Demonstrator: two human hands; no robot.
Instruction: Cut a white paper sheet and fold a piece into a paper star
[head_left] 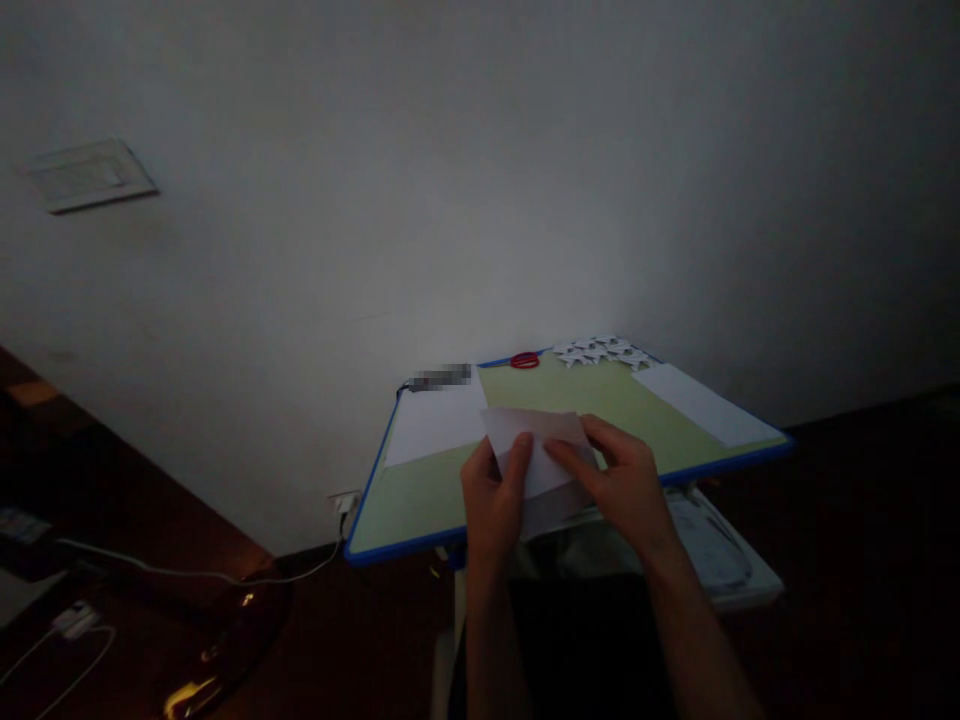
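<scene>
Paper (543, 476) points forward; long axis, seemingly, front to back.

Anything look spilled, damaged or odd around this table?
Nothing stands out, though the dark pixelated item at far left can't be judged. The left hand and right hand hold white paper; red-handled scissors lie on the pale green, blue-edged tabletop.

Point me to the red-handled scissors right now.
In the head view, the red-handled scissors lie at the far edge of the table, just left of the cluster of white paper pieces.
</scene>
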